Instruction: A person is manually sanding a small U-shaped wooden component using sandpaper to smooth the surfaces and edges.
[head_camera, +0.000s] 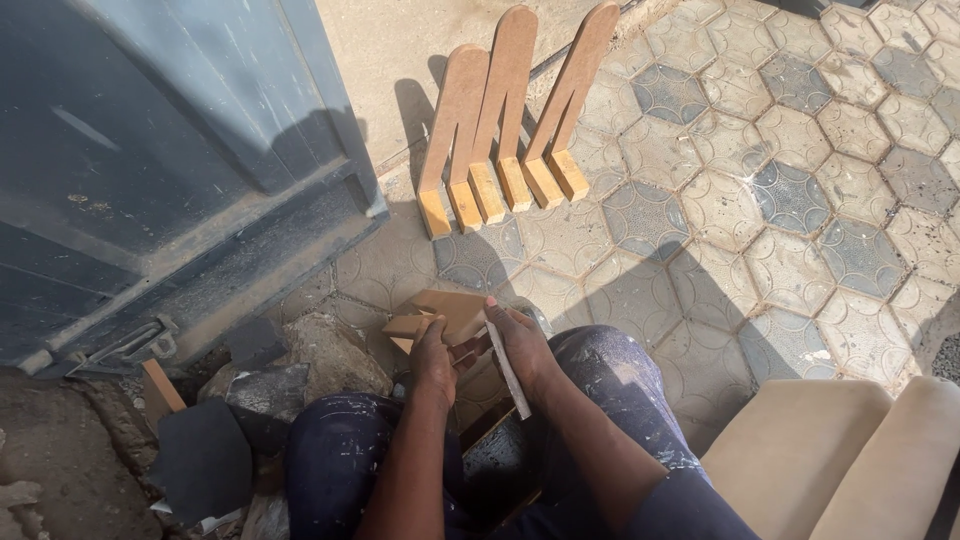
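— Board (452, 312), small and brown, sits low centre of the frame, just above your knees, long axis running left to right.
— Which hand has it?
— Your left hand (434, 362) clamps its lower edge; your right hand (520, 345) pinches a pale strip (508, 372) beside it. The underside is hidden.

Open paving lying to the right of the leaning boards

The wooden boards (505, 130) are leaning against the wall step, blocking the way straight ahead; right of them the patterned paving (780, 200) is lying open. Left of the boards the grey metal door (170, 150) is walling that side off, with stones (320, 355) and dark scraps (200, 455) crowding below it.
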